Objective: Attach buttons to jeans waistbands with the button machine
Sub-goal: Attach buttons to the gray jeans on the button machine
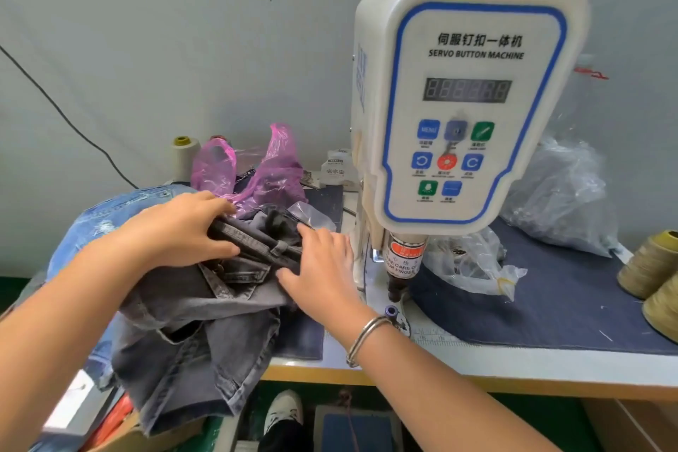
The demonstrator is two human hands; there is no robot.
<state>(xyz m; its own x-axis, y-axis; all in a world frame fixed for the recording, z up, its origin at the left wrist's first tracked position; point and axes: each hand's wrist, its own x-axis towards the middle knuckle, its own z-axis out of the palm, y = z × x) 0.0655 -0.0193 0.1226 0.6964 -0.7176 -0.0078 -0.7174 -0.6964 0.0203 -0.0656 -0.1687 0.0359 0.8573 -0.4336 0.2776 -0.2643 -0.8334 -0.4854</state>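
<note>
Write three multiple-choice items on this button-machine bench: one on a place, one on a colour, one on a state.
1. Where does the pink plastic bag lie?
A. behind the jeans, near the wall
B. under the machine's punch
C. on the floor

2. What colour are the jeans gripped by the left hand?
A. white
B. dark grey
C. red

3. How is the right hand?
A. clenched in a fist
B. fingers straight, resting on the jeans
C. pressing a panel button

Answers:
1 A, the bag sits beyond the dark grey denim jeans, before the wall.
2 B, the denim is washed dark grey; the light blue jeans lie underneath.
3 B, its fingers lie flat on the fabric, left of the white servo button machine.
</note>
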